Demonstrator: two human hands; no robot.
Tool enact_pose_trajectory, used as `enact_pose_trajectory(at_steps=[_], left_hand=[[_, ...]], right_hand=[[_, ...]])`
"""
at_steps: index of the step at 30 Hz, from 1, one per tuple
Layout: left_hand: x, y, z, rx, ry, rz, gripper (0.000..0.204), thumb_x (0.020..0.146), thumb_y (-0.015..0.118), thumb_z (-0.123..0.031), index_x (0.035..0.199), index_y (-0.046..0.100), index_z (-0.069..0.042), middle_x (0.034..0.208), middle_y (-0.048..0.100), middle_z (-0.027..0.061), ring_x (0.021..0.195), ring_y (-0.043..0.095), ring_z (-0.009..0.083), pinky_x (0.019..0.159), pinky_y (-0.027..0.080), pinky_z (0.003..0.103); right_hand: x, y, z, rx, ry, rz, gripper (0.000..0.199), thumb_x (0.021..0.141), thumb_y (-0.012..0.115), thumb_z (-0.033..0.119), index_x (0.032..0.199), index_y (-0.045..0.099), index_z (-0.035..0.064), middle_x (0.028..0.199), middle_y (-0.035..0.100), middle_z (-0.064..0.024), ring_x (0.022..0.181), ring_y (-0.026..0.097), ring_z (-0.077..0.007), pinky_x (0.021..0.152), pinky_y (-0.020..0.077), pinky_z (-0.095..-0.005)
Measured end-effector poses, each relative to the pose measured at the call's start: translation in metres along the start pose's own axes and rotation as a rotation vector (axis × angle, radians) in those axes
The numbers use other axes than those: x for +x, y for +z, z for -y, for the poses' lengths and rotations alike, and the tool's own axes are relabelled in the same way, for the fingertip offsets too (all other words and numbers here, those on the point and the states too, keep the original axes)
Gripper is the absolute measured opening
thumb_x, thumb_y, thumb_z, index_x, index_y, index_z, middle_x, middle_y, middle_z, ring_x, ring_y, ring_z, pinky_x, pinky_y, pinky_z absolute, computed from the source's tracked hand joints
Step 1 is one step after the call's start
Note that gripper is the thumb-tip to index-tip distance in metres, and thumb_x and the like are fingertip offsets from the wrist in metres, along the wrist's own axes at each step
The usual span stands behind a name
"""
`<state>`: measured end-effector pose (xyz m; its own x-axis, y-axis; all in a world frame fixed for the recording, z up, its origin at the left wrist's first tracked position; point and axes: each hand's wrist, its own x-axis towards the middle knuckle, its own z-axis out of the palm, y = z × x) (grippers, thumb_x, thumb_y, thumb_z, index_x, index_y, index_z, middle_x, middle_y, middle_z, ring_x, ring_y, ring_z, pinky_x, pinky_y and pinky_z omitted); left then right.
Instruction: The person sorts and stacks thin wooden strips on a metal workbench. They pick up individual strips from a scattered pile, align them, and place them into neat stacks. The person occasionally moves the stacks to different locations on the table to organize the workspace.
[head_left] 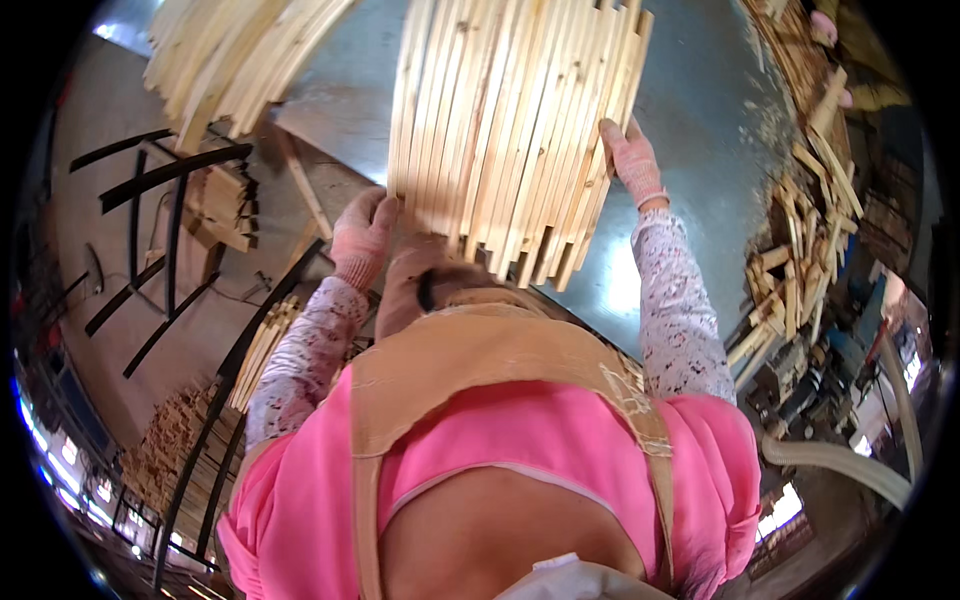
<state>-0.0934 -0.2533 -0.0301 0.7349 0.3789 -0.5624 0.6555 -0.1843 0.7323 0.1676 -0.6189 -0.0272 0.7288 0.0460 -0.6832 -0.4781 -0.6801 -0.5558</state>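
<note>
The left hand (362,236) in a pink glove presses flat on the near left edge of the stack of thin wood strips (510,130). The right hand (631,155) grips its right edge, fingers curled round, I think, though the bent view blurs it. The stack lies on the grey metal table (690,110), its near ends uneven. Push evenly from both sides so no strip slips out. Farther off lie another bundle (230,50) and scrap offcuts (800,260).
</note>
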Motion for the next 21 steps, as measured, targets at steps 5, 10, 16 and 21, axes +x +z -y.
enact_pose_trajectory(at_steps=[5, 10, 16, 21], left_hand=[[0.132, 0.038, -0.067, 0.765, 0.540, -0.289, 0.091, 0.098, 0.058, -0.071, 0.152, 0.056, 0.002, 0.155, 0.055, 0.0296, 0.145, 0.049, 0.0442, 0.124, 0.034, 0.054], [0.165, 0.085, -0.108, -0.475, 0.210, 0.041, 0.075, 0.102, 0.073, -0.029, 0.161, 0.038, 0.004, 0.153, 0.058, 0.0285, 0.135, 0.062, 0.0390, 0.117, 0.050, 0.045], [0.139, 0.099, -0.114, -0.574, 0.055, 0.179, 0.078, 0.091, 0.082, -0.003, 0.157, 0.040, 0.002, 0.133, 0.068, 0.0201, 0.121, 0.069, 0.0270, 0.106, 0.057, 0.037], [0.130, 0.090, -0.155, -0.454, 0.218, 0.146, 0.074, 0.095, 0.080, -0.012, 0.156, 0.040, 0.001, 0.135, 0.068, 0.0161, 0.124, 0.067, 0.0250, 0.107, 0.057, 0.036]], right_hand=[[0.058, -0.061, -0.006, -0.689, -0.305, -0.154, 0.088, 0.096, 0.057, 0.074, 0.158, 0.053, 0.0125, 0.123, 0.072, -0.0258, 0.116, 0.070, -0.0360, 0.101, 0.0532, -0.0488], [0.064, -0.039, 0.004, -0.400, -0.222, -0.284, 0.100, 0.091, 0.072, 0.064, 0.161, 0.042, -0.0011, 0.146, 0.062, -0.0293, 0.135, 0.063, -0.0383, 0.114, 0.0499, -0.0440], [0.046, -0.060, -0.045, 0.187, -0.291, -0.001, 0.108, 0.088, 0.087, 0.035, 0.166, 0.025, -0.0057, 0.147, 0.063, -0.0260, 0.134, 0.063, -0.0322, 0.117, 0.0493, -0.0388], [0.027, -0.091, -0.019, 0.551, -0.395, -0.051, 0.106, 0.083, 0.093, 0.017, 0.163, 0.027, -0.0040, 0.139, 0.065, -0.0266, 0.126, 0.068, -0.0347, 0.112, 0.0570, -0.0427]])
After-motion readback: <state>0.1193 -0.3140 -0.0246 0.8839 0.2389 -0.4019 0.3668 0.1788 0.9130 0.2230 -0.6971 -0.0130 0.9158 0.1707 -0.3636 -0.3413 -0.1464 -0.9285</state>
